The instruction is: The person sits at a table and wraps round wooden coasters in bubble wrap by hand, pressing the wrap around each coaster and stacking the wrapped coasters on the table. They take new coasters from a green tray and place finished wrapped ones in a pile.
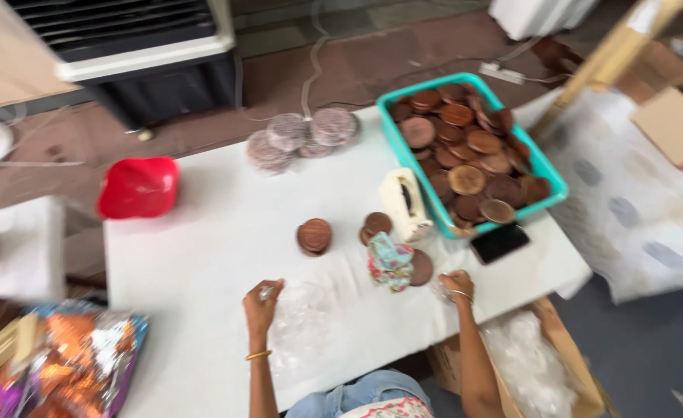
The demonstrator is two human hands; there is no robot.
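Both hands, left hand and right hand, pinch a clear plastic sheet on the table, 2 wrapped stacks done, the teal basket of brown discs seemingly left.

Your left hand and right hand pinch a clear plastic sheet on the white table. A teal plastic basket of brown round discs stands beyond.

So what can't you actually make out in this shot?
- Head view, left hand: motion blur hides what its grip pinches.
- Right hand: clear plastic in its grip, blurred.
- Cardboard box: cut off by the table edge.
- Teal basket: lower brown discs hidden by upper ones.
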